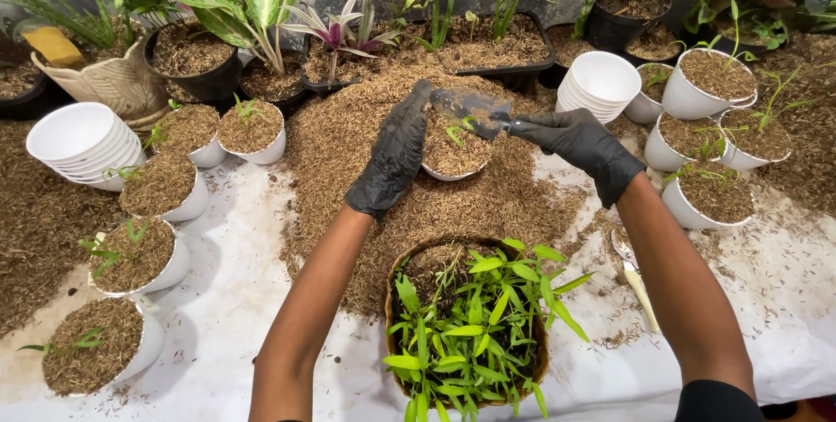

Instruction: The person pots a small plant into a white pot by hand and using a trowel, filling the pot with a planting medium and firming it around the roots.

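Scene: a potting bench (pixel 261 300) under a white sheet, heaped with brown husk mulch (pixel 366 152) and ringed by filled white pots — each with a small seedling.

Left hand (pixel 394 156): black-gloved, fingers together and straight, laid flat against the near-left rim of the small white pot (pixel 453 154) at mid-bench, steadying it.

Right hand (pixel 582 145): black-gloved, fingers clamped round the handle of a small trowel (pixel 466 108), its blade tilted over the pot's far edge.

The pot: sits in the mulch heap between both hands, filled nearly to the brim, one green sprout (pixel 457 130) showing.

Handling: likely light thin plastic that tips easily; the loose fill spills readily, the sprout is fragile — best held low on the wall or by the rim, well clear of the stem.

Nearby: a stack of empty white pots (pixel 601 82) behind the right hand, another stack (pixel 83 143) at far left; a woven basket of leafy green shoots (pixel 475 326) nearest the camera.
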